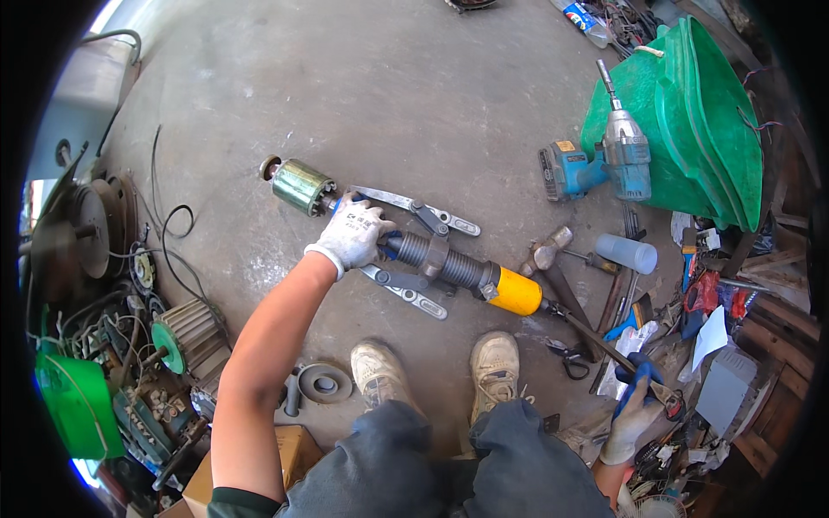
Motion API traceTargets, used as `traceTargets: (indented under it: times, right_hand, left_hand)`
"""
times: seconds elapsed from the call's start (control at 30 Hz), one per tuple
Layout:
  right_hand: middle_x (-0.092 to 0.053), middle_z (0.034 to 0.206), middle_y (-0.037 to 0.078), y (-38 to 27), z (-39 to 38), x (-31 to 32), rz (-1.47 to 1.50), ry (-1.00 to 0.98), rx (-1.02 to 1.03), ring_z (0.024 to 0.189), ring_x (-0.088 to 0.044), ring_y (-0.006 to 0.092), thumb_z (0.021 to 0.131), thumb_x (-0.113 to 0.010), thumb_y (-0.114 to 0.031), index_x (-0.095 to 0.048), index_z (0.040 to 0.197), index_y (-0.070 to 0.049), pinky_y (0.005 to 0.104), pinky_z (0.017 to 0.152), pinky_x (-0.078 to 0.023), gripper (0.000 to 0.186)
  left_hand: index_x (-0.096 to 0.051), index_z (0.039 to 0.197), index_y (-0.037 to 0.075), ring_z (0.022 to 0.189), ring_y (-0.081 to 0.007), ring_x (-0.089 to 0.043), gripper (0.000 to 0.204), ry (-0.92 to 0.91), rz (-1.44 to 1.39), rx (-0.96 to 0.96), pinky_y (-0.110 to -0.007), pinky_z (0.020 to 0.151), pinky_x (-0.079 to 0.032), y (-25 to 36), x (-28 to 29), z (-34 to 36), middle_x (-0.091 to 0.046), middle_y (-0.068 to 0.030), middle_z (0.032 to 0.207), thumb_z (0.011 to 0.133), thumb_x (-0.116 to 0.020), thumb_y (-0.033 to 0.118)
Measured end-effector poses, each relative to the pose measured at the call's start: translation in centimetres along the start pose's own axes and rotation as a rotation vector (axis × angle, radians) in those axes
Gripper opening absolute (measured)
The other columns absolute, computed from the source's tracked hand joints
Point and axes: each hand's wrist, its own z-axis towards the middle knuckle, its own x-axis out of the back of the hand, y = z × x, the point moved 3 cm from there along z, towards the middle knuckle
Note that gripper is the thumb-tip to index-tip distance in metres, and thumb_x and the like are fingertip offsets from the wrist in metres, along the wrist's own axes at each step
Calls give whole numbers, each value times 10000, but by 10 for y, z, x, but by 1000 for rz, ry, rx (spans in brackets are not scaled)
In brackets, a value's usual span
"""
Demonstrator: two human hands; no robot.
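A hydraulic gear puller (456, 266) with a yellow cylinder lies aslant on the concrete floor, its two grey jaw arms spread. Beyond its front end is a metal motor rotor (302, 186) with a bearing on its far shaft end. My left hand (356, 231), in a white glove with blue palm side, is closed over the puller's front end where it meets the rotor shaft; the fingers partly hide that joint. From the yellow cylinder a long lever handle (596, 335) runs to the lower right. Around its far part my gloved right hand (635, 406) is closed.
A cordless impact wrench (617, 155) stands before a green plastic basket (673, 112) at right. A hammer (553, 255), a clear cup (628, 253) and scissors (570, 358) lie nearer. Motor parts (186, 345) crowd the left, with a ring-shaped part (325, 382) by my shoes.
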Motion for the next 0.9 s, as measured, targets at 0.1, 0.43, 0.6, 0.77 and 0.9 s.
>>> traceTargets:
  times: [0.1, 0.43, 0.6, 0.77, 0.9]
  right_hand:
    - [-654, 1041, 145, -40, -12, -53, -134, -121, 557, 756, -654, 167, 987, -550, -103, -623, 1072, 63, 295, 712, -542, 200]
    - [-675, 1035, 88, 124, -23, 57, 475, 86, -523, 788, -647, 157, 1028, -502, -330, -626, 1127, -24, 300, 679, -538, 345]
    - [-672, 1018, 93, 102, -33, 24, 451, 135, -342, 865, -648, 197, 1011, -527, -339, -625, 1102, -42, 344, 807, -517, 326]
    - [-680, 997, 118, -51, -76, -83, -133, -86, 456, 872, -642, 172, 988, -559, -84, -618, 1066, 51, 323, 821, -507, 167]
    - [-682, 999, 112, -46, -61, -50, 83, 15, -23, 729, -604, 123, 1035, -499, -231, -623, 1106, 50, 267, 687, -495, 315]
  left_hand:
    - [-738, 1052, 212, 1059, -272, -601, 372, 56, 32, -13, -490, 1067, -334, -5, 4, -6, -678, -51, 987, 680, -732, 229]
    - [-728, 1067, 163, 1094, -284, -592, 417, 2, -46, 2, -517, 1083, -319, -33, -1, -31, -668, -70, 1034, 656, -757, 224]
    - [-727, 1060, 159, 1081, -296, -595, 398, 40, -54, 4, -520, 1100, -314, -43, -8, -44, -664, -77, 1033, 664, -739, 203]
    - [-729, 1044, 157, 1078, -289, -597, 386, 24, -71, -2, -509, 1092, -323, -45, -6, -53, -669, -77, 1014, 660, -725, 190]
    - [-732, 1039, 158, 1057, -283, -602, 394, 68, -113, 2, -505, 1053, -351, -63, -6, -68, -671, -72, 1007, 647, -739, 202]
